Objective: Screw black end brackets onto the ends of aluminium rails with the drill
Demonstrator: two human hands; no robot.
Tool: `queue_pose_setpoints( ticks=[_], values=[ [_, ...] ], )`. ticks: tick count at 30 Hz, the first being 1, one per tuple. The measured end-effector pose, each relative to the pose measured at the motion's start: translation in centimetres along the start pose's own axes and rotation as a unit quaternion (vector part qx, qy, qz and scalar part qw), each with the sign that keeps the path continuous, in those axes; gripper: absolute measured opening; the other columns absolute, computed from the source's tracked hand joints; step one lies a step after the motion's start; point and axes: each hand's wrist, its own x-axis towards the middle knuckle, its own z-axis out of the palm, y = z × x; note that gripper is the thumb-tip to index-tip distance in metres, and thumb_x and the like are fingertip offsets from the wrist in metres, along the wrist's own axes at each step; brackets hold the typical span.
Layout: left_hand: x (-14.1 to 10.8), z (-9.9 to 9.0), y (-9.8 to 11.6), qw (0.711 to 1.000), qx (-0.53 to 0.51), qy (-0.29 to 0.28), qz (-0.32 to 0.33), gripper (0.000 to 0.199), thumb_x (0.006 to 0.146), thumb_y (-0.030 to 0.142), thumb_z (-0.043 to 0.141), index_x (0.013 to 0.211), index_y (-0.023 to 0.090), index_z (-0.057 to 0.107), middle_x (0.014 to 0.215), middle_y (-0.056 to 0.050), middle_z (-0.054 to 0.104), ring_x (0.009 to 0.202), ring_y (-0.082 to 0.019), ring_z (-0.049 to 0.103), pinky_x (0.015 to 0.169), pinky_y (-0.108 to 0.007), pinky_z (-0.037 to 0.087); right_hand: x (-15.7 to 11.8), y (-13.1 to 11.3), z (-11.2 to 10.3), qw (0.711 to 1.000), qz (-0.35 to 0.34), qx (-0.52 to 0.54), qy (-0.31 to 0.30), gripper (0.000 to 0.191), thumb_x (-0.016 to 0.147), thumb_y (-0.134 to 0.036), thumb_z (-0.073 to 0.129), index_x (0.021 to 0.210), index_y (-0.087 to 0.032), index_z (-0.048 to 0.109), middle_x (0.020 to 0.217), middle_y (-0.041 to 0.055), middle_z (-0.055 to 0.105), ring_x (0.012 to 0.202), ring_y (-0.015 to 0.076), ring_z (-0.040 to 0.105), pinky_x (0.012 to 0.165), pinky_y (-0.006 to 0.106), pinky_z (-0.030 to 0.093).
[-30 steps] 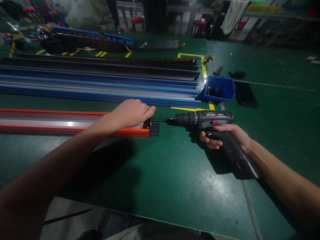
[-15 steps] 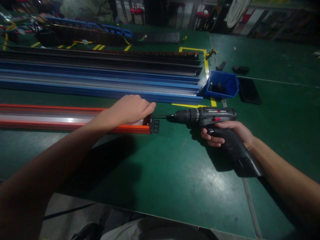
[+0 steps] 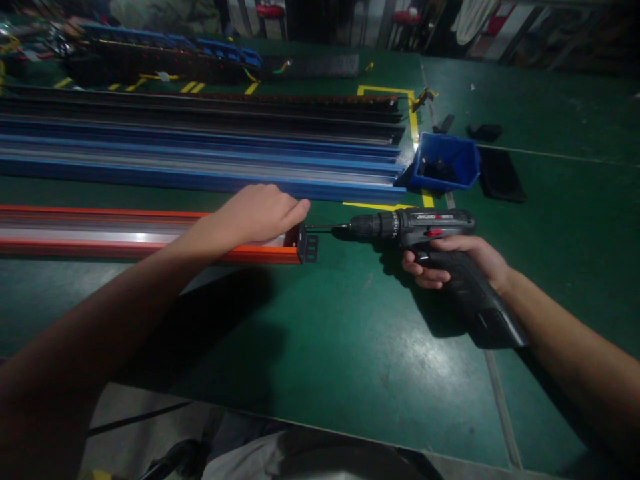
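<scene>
My left hand (image 3: 260,213) is closed over the right end of a long orange channel (image 3: 265,255), gripping it. A black end bracket (image 3: 309,247) with slots sits at that end of the channel. In my right hand (image 3: 450,263) is a black cordless drill (image 3: 425,223) with a red switch, its body lying level and pointing left. The drill's thin bit (image 3: 327,227) reaches the end bracket just beside my left thumb. The tip of the bit cannot be made out.
Blue channels (image 3: 200,160) and black channels (image 3: 200,117) lie behind the orange one. A blue bin (image 3: 445,161) with small dark parts stands behind the drill, beside a flat black object (image 3: 501,175). Wires and a dark strip with blue parts (image 3: 170,57) lie at the back left.
The whole view has shifted slightly, with the background appearing a little higher. Both hands, the drill and the orange channel keep the same positions relative to each other.
</scene>
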Motion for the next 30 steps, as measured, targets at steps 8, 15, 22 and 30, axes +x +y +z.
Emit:
queue_pose_setpoints(
  ticks=[8, 15, 22, 30],
  values=[
    [-0.1, -0.3, 0.1, 1.0, -0.004, -0.01, -0.002, 0.058, 0.105, 0.043, 0.025, 0.115, 0.018, 0.077, 0.083, -0.013, 0.076, 0.079, -0.03, 0.072, 0.07, -0.038, 0.048, -0.1, -0.1, 0.0, 1.0, 0.002, 0.002, -0.002, 0.031, 0.095, -0.024, 0.065, 0.114, 0.0, 0.07, 0.096, 0.014, 0.07, 0.064, 0.0099, 0.061, 0.068, 0.025, 0.057],
    [0.0, -1.0, 0.2, 0.999, -0.033, -0.026, -0.013, 0.06, 0.105, 0.045, 0.024, 0.112, 0.019, 0.077, 0.082, -0.013, 0.076, 0.078, -0.029, 0.072, 0.072, -0.037, 0.048, -0.1, -0.1, 0.3, 1.0, 0.008, -0.001, 0.013, 0.03, 0.093, -0.025, 0.066, 0.112, -0.002, 0.069, 0.094, 0.0137, 0.069, 0.062, 0.0104, 0.057, 0.067, 0.026, 0.057],
    [0.1, -1.1, 0.2, 0.999, -0.039, -0.033, -0.015, 0.059, 0.104, 0.045, 0.025, 0.113, 0.017, 0.076, 0.084, -0.013, 0.076, 0.08, -0.029, 0.072, 0.075, -0.037, 0.048, 0.0, -0.1, 0.3, 1.0, 0.007, -0.01, 0.018, 0.029, 0.093, -0.025, 0.067, 0.111, -0.003, 0.068, 0.094, 0.0126, 0.07, 0.063, 0.0101, 0.057, 0.067, 0.025, 0.056],
    [0.0, -1.1, 0.2, 0.999, -0.018, -0.041, -0.008, 0.063, 0.105, 0.045, 0.021, 0.118, 0.016, 0.076, 0.089, -0.015, 0.077, 0.085, -0.03, 0.073, 0.077, -0.037, 0.048, -0.1, -0.2, 0.3, 1.0, 0.004, -0.01, 0.019, 0.027, 0.094, -0.024, 0.063, 0.112, -0.003, 0.063, 0.095, 0.0138, 0.068, 0.063, 0.0105, 0.057, 0.067, 0.026, 0.056]
  ],
)
